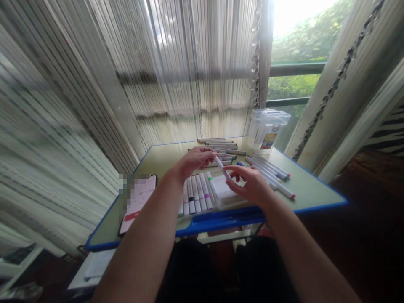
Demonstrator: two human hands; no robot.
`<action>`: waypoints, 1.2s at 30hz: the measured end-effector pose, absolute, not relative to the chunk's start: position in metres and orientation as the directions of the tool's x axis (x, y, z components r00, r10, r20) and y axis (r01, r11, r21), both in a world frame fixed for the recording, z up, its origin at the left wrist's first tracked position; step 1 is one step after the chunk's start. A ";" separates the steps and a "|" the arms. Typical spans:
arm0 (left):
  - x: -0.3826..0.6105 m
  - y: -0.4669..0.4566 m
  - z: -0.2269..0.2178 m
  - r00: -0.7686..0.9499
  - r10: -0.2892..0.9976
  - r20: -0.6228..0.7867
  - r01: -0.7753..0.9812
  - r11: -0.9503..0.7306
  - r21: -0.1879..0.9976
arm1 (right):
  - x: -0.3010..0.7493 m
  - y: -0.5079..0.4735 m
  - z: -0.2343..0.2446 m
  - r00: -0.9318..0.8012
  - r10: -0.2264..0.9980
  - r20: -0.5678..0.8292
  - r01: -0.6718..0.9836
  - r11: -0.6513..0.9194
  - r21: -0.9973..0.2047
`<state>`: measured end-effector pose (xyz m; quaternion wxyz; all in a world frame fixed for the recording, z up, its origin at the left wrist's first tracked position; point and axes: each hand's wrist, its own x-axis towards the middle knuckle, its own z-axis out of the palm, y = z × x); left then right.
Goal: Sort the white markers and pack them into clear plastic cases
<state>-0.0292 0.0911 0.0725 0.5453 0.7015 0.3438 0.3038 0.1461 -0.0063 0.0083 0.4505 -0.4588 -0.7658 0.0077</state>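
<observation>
A white marker is held between my two hands above the middle of the table. At its upper end, the fingers of my left hand pinch it. My right hand grips the lower end between thumb and fingers. Below them lies a clear plastic tray; a row of white markers lies side by side at its left, with black, purple and green bands showing. The tray's right part shows a white bottom. My left hand partly hides the loose markers behind it.
Loose markers lie at the back of the table, and more markers fan out at the right. A clear lidded box stands at the back right corner. A phone rests on the left, near the blue table edge.
</observation>
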 end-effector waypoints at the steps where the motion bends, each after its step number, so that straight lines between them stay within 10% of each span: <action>1: -0.029 0.091 0.073 0.582 0.811 0.056 0.140 -0.168 0.976 | 0.146 -0.006 0.008 -0.174 0.712 0.680 0.697 0.577 -0.426; 36: -0.032 0.093 0.070 0.622 0.779 0.079 0.120 -0.195 0.973 | 0.147 -0.011 0.008 -0.156 0.752 0.640 0.708 0.537 -0.458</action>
